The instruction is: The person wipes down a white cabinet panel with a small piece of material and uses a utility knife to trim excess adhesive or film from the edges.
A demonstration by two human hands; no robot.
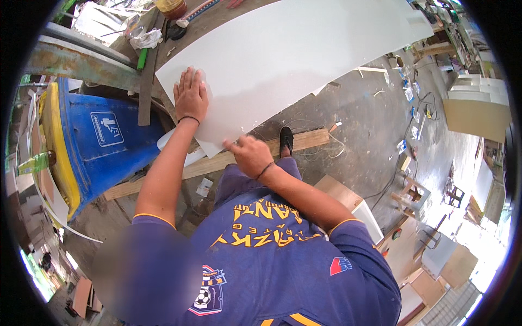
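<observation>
A large white sheet or panel [283, 60] stretches from in front of me toward the upper right, with a soft shadow across its near part. My left hand [191, 96] lies flat on its left end, fingers spread and pointing away from me. At the near edge, close to the panel's lower corner, is my right hand [251, 155]. Its fingers are curled, with the fingertips toward the edge. Whatever they may pinch is hidden or too small to make out.
A blue bin with a yellow rim [117, 141] lies to the left. Beneath the panel's near side runs a wooden beam [304, 139]. Beyond the left end are a dark wooden strip [147, 92] and a jar [172, 7]. Cables and scraps litter the floor at right.
</observation>
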